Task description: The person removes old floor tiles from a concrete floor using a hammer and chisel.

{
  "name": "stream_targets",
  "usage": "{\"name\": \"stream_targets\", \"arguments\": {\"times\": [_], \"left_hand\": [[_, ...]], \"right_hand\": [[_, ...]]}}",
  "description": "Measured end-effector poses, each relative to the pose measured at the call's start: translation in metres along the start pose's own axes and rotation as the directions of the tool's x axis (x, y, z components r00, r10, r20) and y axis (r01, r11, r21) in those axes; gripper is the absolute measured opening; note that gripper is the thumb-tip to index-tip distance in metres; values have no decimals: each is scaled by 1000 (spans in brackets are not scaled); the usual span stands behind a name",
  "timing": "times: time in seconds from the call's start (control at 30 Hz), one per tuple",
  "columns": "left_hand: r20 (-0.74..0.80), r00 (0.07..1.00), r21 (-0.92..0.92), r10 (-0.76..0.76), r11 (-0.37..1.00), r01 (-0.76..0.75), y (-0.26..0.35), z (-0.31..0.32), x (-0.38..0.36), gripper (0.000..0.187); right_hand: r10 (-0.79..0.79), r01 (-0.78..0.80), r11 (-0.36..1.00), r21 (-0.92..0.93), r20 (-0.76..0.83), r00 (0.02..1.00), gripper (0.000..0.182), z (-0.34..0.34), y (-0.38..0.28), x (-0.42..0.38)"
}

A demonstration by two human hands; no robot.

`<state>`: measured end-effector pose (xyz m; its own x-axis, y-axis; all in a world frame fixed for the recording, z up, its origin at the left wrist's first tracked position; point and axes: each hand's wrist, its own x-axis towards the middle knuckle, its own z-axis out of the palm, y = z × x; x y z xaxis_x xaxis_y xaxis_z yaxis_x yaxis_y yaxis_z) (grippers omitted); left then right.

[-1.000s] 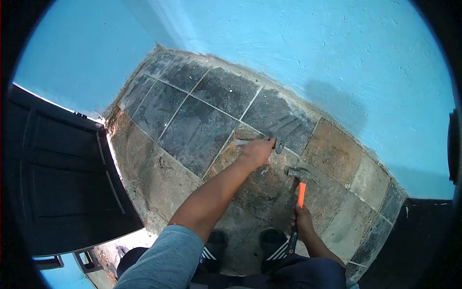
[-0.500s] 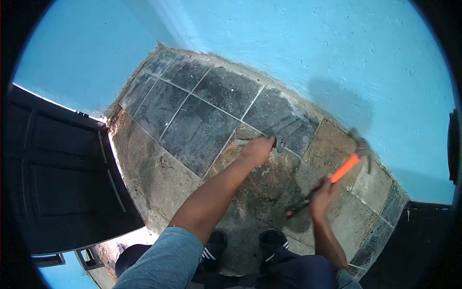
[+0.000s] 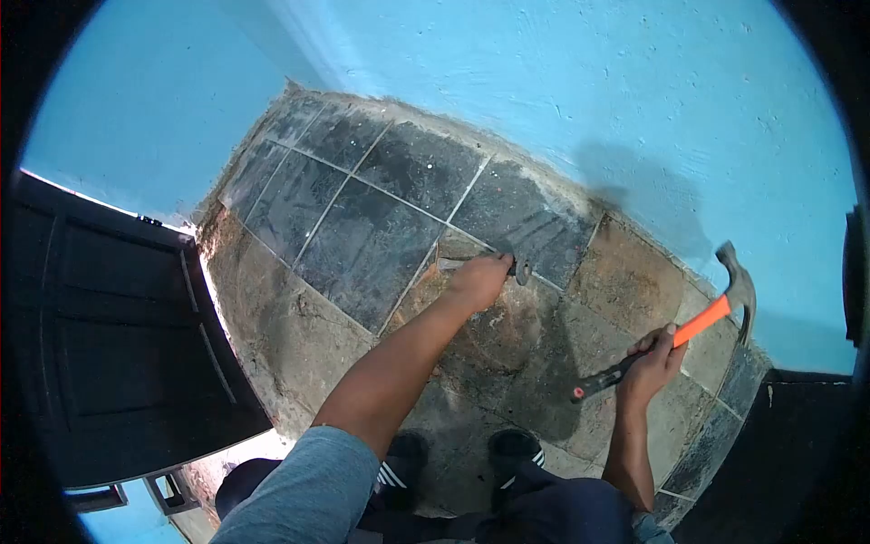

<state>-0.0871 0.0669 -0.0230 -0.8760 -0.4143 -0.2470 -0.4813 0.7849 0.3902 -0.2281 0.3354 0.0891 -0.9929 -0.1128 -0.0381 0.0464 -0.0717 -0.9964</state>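
Observation:
My left hand [image 3: 480,279] is closed round a chisel, low over the floor. The flat metal blade of the chisel [image 3: 449,265] points left at the edge of the dark tiles, and its round metal end shows on the right of my fist. My fingers cover most of its handle. Out to the right, my right hand [image 3: 649,364] grips a claw hammer [image 3: 701,323] by its orange and black handle. The steel head is raised at the upper right, away from the chisel, and overlaps the blue wall in this view.
Dark slate tiles [image 3: 372,245] with pale joints cover the floor toward the corner. Bare, rough patches [image 3: 503,335] lie in front of my shoes [image 3: 515,453]. A blue wall [image 3: 507,72] borders the floor; a dark panelled door [image 3: 136,335] stands at left.
My right hand has swung the hammer to the right, away from the chisel. The left hand with the chisel stays nearly in place; the view has shifted slightly.

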Motion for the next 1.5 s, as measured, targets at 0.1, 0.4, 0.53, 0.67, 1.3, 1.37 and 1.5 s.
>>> {"name": "stream_targets", "arguments": {"times": [0.1, 0.4, 0.53, 0.67, 1.3, 1.37, 1.5], "left_hand": [[45, 999, 15, -20, 1000, 19, 7, -15, -2, 28], [64, 996, 103, 55, 993, -62, 20, 2, -26, 34], [113, 990, 66, 81, 994, -88, 18, 2, -36, 35], [49, 996, 24, 70, 997, -71, 15, 1, -35, 39], [-78, 976, 57, 201, 979, -197, 9, 7, -32, 26], [-119, 973, 41, 198, 980, -195, 7, 7, -32, 23], [-75, 986, 30, 150, 989, -148, 6, -1, -32, 25]], "right_hand": [[119, -60, 952, -300, 181, 976, 20, -9, 74, -44], [498, -180, 793, -583, 449, 742, 24, -4, 71, -74], [611, -349, 731, -587, 333, 718, 22, -16, 65, -66], [565, -354, 789, -503, 365, 740, 21, -29, 81, -60], [576, -383, 808, -448, 462, 674, 22, -15, 86, -113], [586, -397, 800, -449, 450, 674, 23, -13, 79, -111], [425, -336, 900, -278, 387, 818, 26, -20, 72, -89]]}}
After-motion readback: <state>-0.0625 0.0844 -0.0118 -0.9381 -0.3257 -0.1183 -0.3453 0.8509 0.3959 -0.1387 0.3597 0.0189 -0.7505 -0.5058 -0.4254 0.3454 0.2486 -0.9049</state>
